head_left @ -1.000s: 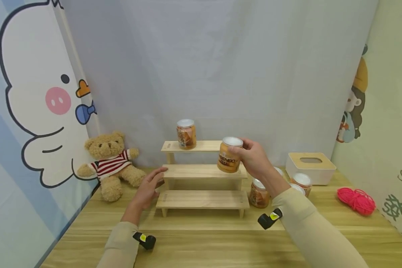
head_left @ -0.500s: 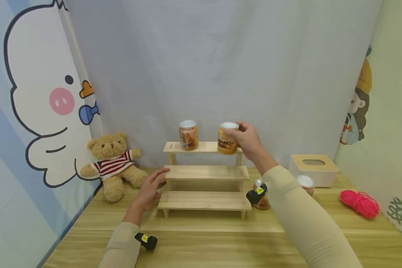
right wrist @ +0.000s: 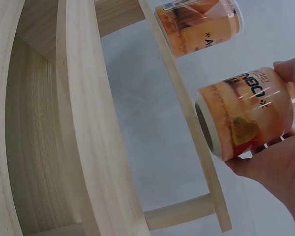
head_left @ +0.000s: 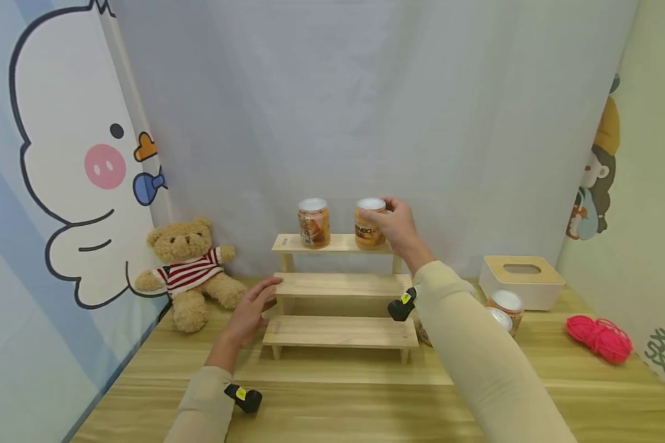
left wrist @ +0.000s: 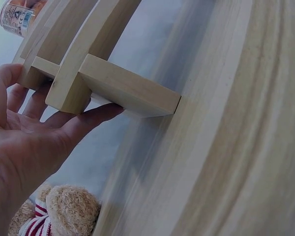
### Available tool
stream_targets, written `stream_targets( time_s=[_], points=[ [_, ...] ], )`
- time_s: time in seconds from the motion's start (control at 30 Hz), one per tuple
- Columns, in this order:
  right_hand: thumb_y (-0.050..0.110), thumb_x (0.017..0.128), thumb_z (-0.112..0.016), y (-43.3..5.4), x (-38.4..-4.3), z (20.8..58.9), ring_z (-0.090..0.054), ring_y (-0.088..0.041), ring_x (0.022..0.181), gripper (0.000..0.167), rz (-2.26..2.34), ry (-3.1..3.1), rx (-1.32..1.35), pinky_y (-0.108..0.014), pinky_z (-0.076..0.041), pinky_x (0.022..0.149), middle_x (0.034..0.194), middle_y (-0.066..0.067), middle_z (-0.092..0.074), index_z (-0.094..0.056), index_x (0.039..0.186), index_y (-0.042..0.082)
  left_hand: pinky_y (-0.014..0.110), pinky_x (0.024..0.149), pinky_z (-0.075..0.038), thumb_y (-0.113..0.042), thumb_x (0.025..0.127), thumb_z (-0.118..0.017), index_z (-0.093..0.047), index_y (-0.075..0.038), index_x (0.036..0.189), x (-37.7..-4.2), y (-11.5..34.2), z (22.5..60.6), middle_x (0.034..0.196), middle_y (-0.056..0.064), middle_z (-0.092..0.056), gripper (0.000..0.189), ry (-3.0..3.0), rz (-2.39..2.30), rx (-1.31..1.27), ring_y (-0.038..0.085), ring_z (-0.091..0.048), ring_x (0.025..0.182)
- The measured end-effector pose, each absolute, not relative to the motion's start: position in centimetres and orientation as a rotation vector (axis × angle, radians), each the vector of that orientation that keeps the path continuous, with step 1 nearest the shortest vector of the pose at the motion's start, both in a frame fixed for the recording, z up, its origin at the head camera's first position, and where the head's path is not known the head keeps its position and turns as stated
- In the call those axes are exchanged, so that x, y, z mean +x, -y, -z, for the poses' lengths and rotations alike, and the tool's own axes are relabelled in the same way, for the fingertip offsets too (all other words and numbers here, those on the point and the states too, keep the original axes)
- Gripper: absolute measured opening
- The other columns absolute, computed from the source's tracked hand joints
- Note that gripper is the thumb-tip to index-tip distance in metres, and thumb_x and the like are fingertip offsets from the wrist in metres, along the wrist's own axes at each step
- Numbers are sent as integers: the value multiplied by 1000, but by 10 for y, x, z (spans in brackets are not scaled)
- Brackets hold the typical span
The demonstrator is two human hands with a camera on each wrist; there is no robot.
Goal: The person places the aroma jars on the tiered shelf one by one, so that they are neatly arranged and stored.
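Observation:
A three-tier wooden shelf (head_left: 340, 333) stands on the table. My right hand (head_left: 399, 227) grips an orange-labelled jar (head_left: 369, 231) with a white lid, upright at the right part of the top tier. In the right wrist view this jar (right wrist: 250, 113) has its base right at the edge of the top board. A second jar (head_left: 313, 225) of the same kind stands on the left of that tier. My left hand (head_left: 249, 314) touches the shelf's left end, fingers extended; in the left wrist view its fingers (left wrist: 88, 120) lie along the board ends.
Several more jars (head_left: 507, 303) stand on the table to the right, partly hidden by my right sleeve. Behind them is a white tissue box (head_left: 518, 289) with a wooden top. Pink yarn (head_left: 598, 338) lies at the far right, and a teddy bear (head_left: 188, 271) sits at the left.
My right hand has carried the jar up and back from in front of the middle tier to the top tier, beside the other jar. The left hand has stayed at the shelf's left end.

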State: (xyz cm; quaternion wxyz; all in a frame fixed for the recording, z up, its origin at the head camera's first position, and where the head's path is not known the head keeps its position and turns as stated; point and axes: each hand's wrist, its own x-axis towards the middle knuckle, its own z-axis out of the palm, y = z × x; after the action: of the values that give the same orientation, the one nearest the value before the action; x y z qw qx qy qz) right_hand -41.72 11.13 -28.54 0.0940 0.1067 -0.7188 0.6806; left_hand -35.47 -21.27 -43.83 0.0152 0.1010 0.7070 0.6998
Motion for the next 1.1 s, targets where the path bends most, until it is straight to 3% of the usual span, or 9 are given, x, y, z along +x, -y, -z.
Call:
stream_targets(
  time_s=[0.1,0.27,0.5,0.77,0.9,1.1],
  points=[
    [20,89,-77,-112,-418,287,-51,-31,122,58,-2001,2137,291,-43,-42,103,133,-18,-51,-48,134,-4,58,96,-43,-36,108,-46,-45,-8,149,-355,211,438,165,6,-17,49,-2193,-2174,330,44,-25,145],
    [20,88,-77,-112,-421,288,-50,-30,123,59,-2001,2130,288,-43,-42,104,134,-18,-51,-48,135,-3,70,103,-27,-36,108,-45,-43,-7,150,-357,210,438,166,7,-15,51,-2175,-2195,333,45,-23,145],
    [21,89,-77,-106,-424,290,-51,-30,122,62,-2017,2137,317,-43,-43,103,132,-17,-52,-47,137,-3,68,102,-30,-37,108,-45,-44,-8,149,-354,214,440,165,5,-15,50,-2193,-2196,317,44,-25,145],
    [21,89,-77,-105,-427,294,-53,-30,119,59,-2007,2117,297,-44,-44,100,130,-17,-52,-47,135,-1,71,104,-26,-36,108,-45,-44,-8,149,-356,212,440,165,6,-15,49,-2168,-2194,327,44,-24,145],
    [22,89,-77,-106,-425,293,-51,-30,122,65,-2017,2103,298,-44,-43,102,134,-18,-50,-43,139,-1,71,104,-24,-36,108,-45,-44,-8,149,-358,211,439,165,6,-16,50,-2165,-2195,333,44,-23,145],
    [22,89,-78,-118,-420,297,-44,-29,132,72,-2028,2073,292,-39,-36,109,142,-16,-47,-40,146,0,68,104,-28,-36,108,-47,-45,-9,149,-358,212,441,165,6,-16,49,-2160,-2213,311,44,-24,145]
  ],
)
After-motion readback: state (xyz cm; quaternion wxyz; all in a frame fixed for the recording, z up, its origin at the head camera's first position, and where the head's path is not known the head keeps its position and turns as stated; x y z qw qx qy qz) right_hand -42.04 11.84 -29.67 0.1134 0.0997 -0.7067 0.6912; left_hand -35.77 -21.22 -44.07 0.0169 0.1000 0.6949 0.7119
